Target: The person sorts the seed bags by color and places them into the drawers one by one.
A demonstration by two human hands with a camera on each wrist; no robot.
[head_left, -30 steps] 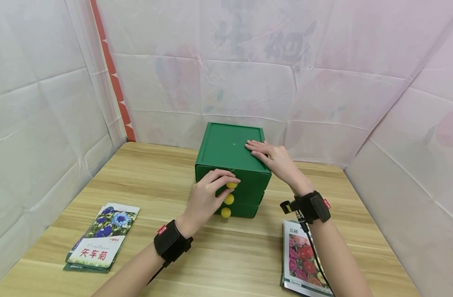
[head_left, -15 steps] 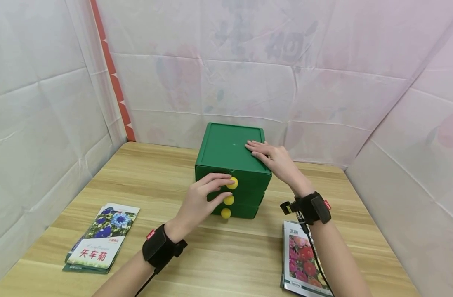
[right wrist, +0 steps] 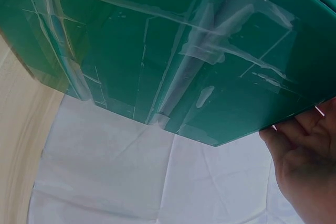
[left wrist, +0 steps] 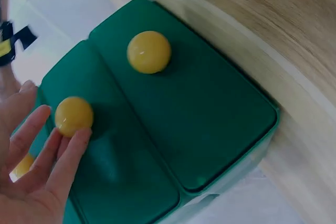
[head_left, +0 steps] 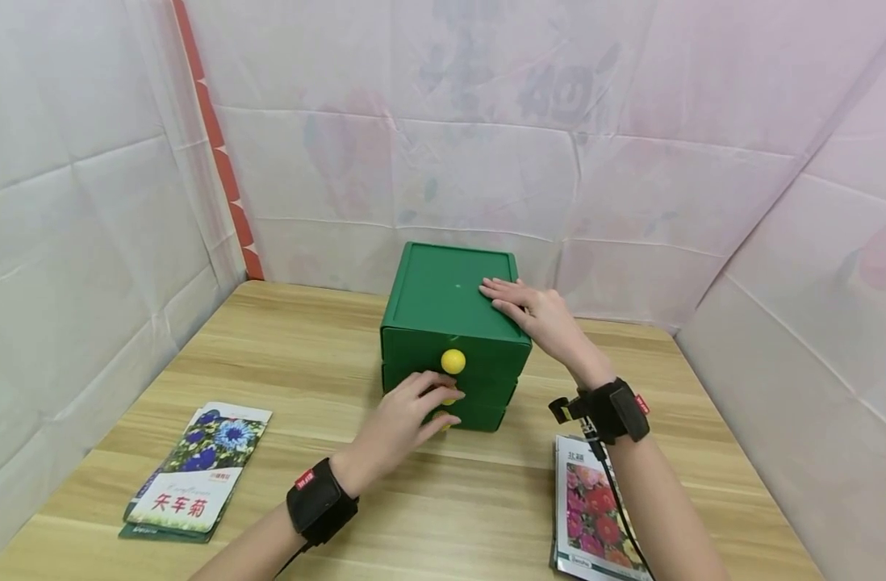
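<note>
Head view: a green three-drawer box [head_left: 450,323] stands at twelve o'clock on the wooden table [head_left: 305,363], all three drawers flush with the front. The right hand [head_left: 533,311] lies flat on the lid near its three o'clock edge, fingers straight and gripping nothing; pressing down there would steady the light box against a pull. The left hand [head_left: 407,415] is at the drawer fronts with fingers loosely extended, their tips at the middle yellow knob [head_left: 446,397], while the top knob [head_left: 453,361] shows free above them. The bottom knob is hidden behind the fingers. A blue-flower seed packet [head_left: 196,476] lies at eight o'clock and a red-flower seed packet [head_left: 595,508] at four o'clock, both well apart from the box, so bare table is left in front for a drawer to slide out.

Left wrist view: the fingertips [left wrist: 79,137] touch the middle knob [left wrist: 73,115] from one side without curling round it; no pinch is formed. Another knob [left wrist: 149,51] sits untouched on the neighbouring drawer, and a third [left wrist: 23,165] peeks out behind the fingers.

Right wrist view: the box's taped side wall [right wrist: 157,51] fills the frame. Only the edge of the right hand [right wrist: 307,161] shows at four o'clock, against the lid's rim.
</note>
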